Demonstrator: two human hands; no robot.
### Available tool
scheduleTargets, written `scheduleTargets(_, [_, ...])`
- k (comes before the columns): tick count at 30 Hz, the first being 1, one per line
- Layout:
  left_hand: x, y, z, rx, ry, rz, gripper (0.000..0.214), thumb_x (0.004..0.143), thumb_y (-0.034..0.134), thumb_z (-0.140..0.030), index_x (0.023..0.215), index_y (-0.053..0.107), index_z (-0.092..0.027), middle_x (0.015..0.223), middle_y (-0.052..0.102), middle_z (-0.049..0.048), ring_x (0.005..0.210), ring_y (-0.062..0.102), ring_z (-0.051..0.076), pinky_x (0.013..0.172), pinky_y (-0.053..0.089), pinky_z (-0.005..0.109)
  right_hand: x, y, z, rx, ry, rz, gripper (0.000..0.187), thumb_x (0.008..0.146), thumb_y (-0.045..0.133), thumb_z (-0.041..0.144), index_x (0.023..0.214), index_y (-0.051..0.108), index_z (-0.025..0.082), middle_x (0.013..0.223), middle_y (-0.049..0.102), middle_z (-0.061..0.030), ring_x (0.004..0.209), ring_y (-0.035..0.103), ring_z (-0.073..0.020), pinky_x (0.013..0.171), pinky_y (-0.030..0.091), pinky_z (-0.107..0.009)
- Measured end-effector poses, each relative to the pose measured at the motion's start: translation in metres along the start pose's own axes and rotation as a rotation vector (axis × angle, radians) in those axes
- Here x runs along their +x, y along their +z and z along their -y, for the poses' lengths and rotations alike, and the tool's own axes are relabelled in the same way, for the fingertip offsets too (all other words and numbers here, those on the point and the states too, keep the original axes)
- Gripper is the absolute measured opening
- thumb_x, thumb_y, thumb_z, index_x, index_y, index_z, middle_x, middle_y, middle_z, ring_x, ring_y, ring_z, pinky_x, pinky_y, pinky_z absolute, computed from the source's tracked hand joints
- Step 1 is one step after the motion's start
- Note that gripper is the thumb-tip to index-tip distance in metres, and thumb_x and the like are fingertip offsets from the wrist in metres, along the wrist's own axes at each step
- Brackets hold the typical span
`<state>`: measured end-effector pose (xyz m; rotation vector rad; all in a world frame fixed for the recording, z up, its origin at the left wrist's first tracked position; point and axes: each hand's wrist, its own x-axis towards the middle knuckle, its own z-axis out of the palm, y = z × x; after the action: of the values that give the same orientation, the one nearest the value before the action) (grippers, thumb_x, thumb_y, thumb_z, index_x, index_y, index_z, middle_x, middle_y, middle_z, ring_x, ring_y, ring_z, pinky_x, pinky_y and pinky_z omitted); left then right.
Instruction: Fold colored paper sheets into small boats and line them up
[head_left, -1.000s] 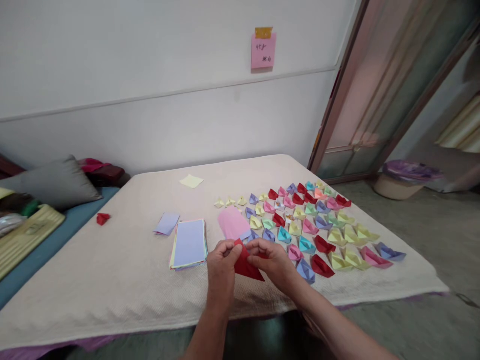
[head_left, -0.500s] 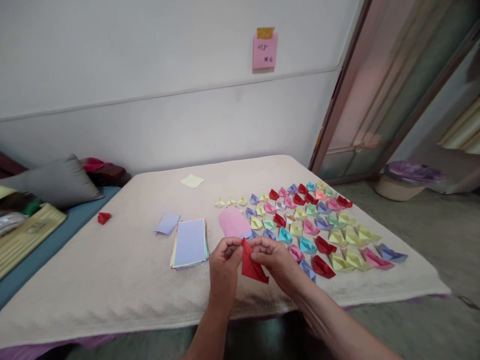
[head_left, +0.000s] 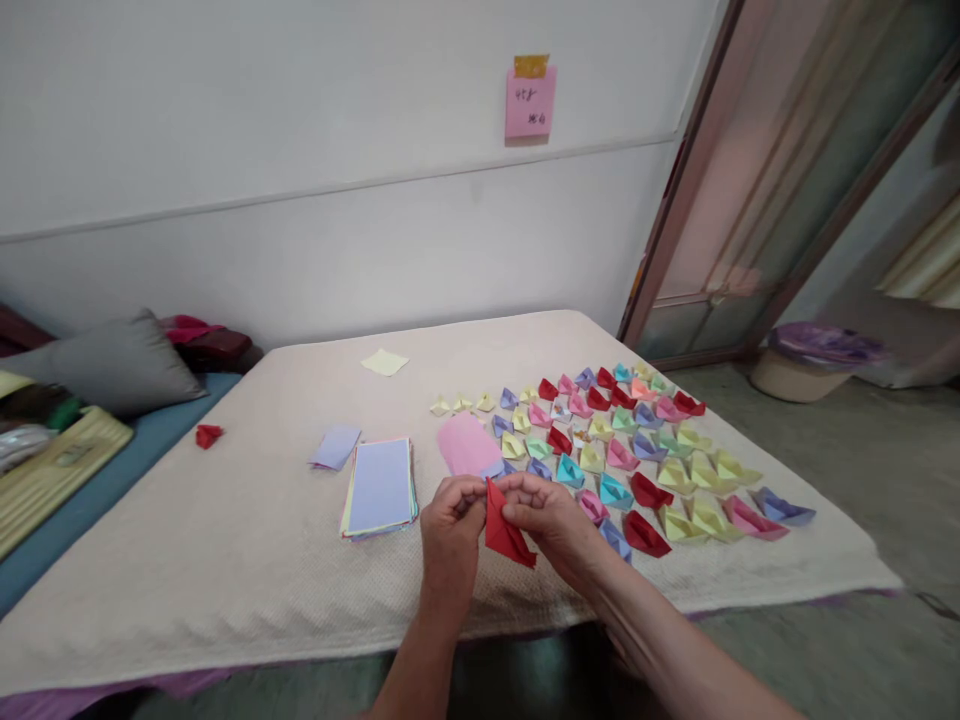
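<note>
My left hand [head_left: 448,530] and my right hand [head_left: 551,518] both pinch a folded red paper piece [head_left: 505,530] above the near edge of a cloth-covered table [head_left: 225,560]. The piece hangs point-down between my fingers. A stack of coloured paper sheets [head_left: 379,487] lies just left of my hands, with a pink sheet [head_left: 466,445] behind them. To the right, several small folded paper boats [head_left: 630,440] in red, yellow, blue, pink and purple sit in rows.
A loose lilac sheet [head_left: 334,446], a yellow sheet [head_left: 384,362] and a small red folded piece [head_left: 207,435] lie on the cloth. A grey pillow [head_left: 120,365] lies at the left. A pink note [head_left: 529,100] sticks on the wall; a basin [head_left: 810,360] stands on the floor.
The red paper has turned between my fingers and become narrower and more upright, and my hands have drawn slightly closer together. Nothing on the table has moved.
</note>
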<state>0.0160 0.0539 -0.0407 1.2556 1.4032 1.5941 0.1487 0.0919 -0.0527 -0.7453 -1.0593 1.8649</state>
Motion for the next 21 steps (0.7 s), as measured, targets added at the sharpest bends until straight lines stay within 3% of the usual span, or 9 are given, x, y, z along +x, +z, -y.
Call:
scheduleTargets(4, [0.001,-0.002,0.001,0.001,-0.001,-0.024,0.01,0.073,0.058,-0.017,0.072,0.069,-0.018,0.085,0.067,0.0036,0.083,0.06,0.017,0.076,0.045,0.027,0.001,-0.001,0.0,-0.008,-0.008,0.013,0.033,0.062,0.078,0.026,0.089,0.064,0.016,0.056,0.054,0.0046,0.048,0.046,-0.0089,0.048,0.034,-0.021])
scheduleTargets(10, [0.001,-0.001,0.005,-0.291,-0.281,0.009,0.018,0.071,0.065,-0.03,0.081,0.067,-0.015,0.071,0.065,0.0025,0.066,0.059,0.015,0.065,0.046,0.027,0.0,-0.001,0.001,-0.045,0.016,0.103,0.035,0.066,0.073,0.022,0.097,0.059,0.016,0.056,0.052,0.0061,0.044,0.045,-0.0084,0.044,0.031,-0.021])
scheduleTargets(13, [0.003,-0.005,0.005,-0.37,-0.343,0.089,0.02,0.067,0.068,-0.028,0.081,0.069,-0.014,0.072,0.066,0.0038,0.065,0.058,0.014,0.065,0.045,0.027,-0.002,-0.001,0.002,-0.056,0.025,0.128,0.035,0.067,0.071,0.02,0.1,0.059,0.016,0.056,0.052,0.0066,0.044,0.044,-0.008,0.044,0.031,-0.021])
scheduleTargets(16, [0.005,-0.01,0.002,-0.357,-0.331,0.173,0.014,0.067,0.067,-0.023,0.076,0.069,-0.013,0.073,0.064,0.0033,0.066,0.055,0.013,0.065,0.044,0.026,-0.003,-0.003,0.003,-0.071,0.041,0.129,0.034,0.068,0.068,0.014,0.101,0.06,0.016,0.057,0.052,0.0067,0.045,0.043,-0.0068,0.047,0.03,-0.02])
scheduleTargets(21, [0.005,-0.013,-0.001,-0.19,-0.252,0.158,0.008,0.067,0.059,-0.014,0.059,0.06,-0.014,0.08,0.062,0.002,0.067,0.051,0.012,0.063,0.038,0.023,-0.001,-0.006,0.001,-0.105,0.058,0.148,0.037,0.066,0.066,0.009,0.102,0.06,0.015,0.056,0.052,0.0063,0.046,0.041,-0.0064,0.046,0.025,-0.019])
